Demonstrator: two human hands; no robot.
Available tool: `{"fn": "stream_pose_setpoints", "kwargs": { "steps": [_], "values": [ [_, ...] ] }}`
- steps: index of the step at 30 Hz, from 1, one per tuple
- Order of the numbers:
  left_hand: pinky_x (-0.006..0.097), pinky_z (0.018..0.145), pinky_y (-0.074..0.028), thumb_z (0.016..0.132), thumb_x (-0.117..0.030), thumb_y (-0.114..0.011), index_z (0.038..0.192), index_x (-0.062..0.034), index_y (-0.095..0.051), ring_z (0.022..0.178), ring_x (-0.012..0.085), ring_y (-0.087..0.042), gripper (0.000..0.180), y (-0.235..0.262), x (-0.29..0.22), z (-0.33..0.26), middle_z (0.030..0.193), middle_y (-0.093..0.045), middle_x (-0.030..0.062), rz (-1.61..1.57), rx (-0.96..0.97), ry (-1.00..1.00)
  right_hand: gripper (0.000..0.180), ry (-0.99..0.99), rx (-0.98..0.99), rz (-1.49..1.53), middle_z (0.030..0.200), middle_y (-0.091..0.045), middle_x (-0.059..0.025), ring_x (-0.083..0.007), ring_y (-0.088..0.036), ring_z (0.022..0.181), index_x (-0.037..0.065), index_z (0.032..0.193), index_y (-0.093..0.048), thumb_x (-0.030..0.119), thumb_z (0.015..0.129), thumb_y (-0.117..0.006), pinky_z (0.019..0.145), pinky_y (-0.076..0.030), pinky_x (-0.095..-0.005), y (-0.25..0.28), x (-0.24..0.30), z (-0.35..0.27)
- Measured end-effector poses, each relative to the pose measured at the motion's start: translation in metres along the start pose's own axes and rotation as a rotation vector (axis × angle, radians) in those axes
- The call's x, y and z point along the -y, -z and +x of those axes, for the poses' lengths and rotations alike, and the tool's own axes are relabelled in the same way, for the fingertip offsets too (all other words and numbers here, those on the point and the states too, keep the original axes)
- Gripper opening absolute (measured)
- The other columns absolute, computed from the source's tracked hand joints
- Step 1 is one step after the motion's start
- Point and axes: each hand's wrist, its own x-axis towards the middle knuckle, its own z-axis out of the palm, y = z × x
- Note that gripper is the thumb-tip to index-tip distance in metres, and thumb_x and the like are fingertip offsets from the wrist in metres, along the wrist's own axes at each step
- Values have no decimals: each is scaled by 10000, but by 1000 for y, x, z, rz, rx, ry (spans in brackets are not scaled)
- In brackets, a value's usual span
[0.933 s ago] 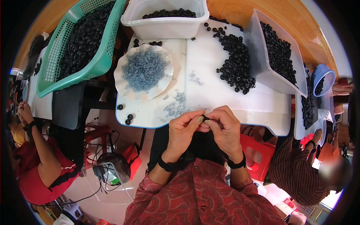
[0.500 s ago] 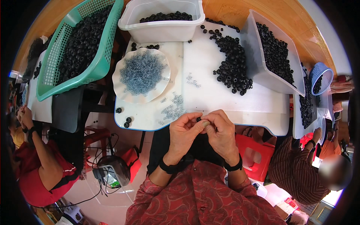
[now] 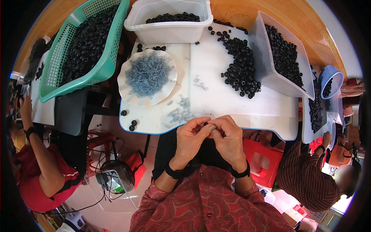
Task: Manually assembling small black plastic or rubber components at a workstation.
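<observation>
My left hand and my right hand meet at the table's near edge, fingertips pinched together. Between them is a small round black plastic piece, mostly covered by the fingers. Just left of the hands, small metal springs lie loose on the white tabletop. A heap of the same springs fills a white wavy-rimmed plate farther left. Beyond my right hand, a pile of round black pieces with holes lies on a white sheet.
Black pieces fill a green basket at left, a white tub at the back and a translucent bin at right. A few black pieces sit by the left edge. Co-workers sit at both sides; a red stool is beside me.
The black piece has become more hidden between my fingertips; both hands stay nearly in place. The left co-worker's arm has reached farther forward, and the right co-worker's head has shifted.
</observation>
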Motion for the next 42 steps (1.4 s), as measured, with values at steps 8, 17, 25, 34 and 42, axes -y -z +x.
{"fn": "stream_pose_setpoints", "kwargs": {
  "steps": [8, 17, 25, 34, 42],
  "values": [
    [240, 702, -574, 925, -15, -624, 1135, 57, -618, 747, 102, -631, 222, 5, -7, 0, 906, -665, 73, -51, 45, 26, 259, -180, -84, 386, 890, -667, -84, -92, -608, 730, -16, 1113, -601, -66, 861, -637, 634, -509, -251, -9, -12, -9],
    [301, 691, -601, 958, -44, -573, 1150, 54, -610, 759, 127, -632, 218, 21, -4, 3, 972, -666, 126, -223, 134, 4, 230, -155, -224, 458, 919, -647, -36, -61, -572, 807, -18, 1131, -596, -37, 902, -612, 732, -474, -208, -11, -14, -11],
    [337, 769, -616, 975, -67, -548, 1261, 56, -556, 847, 138, -638, 311, 22, -15, 2, 1070, -660, 157, -554, 294, 7, 247, -14, -96, 479, 1076, -586, -83, -112, -593, 916, -35, 1190, -561, 72, 968, -577, 824, -480, -239, -16, 2, -9],
    [324, 794, -617, 972, -93, -560, 1237, 79, -542, 855, 141, -628, 316, 18, -24, -1, 1134, -634, 197, -596, 293, -46, 357, 39, -13, 509, 1208, -540, -131, -176, -565, 1040, -49, 1243, -527, 225, 1015, -513, 910, -453, -288, -18, 8, -11],
    [274, 705, -570, 964, -155, -592, 1236, 56, -554, 782, 122, -581, 346, 18, -29, -4, 1067, -639, 170, -547, 288, -56, 467, 24, 55, 588, 1227, -529, -143, -181, -561, 1053, -57, 1313, -455, 259, 988, -562, 910, -456, -294, -16, 18, -13]
  ]
}}
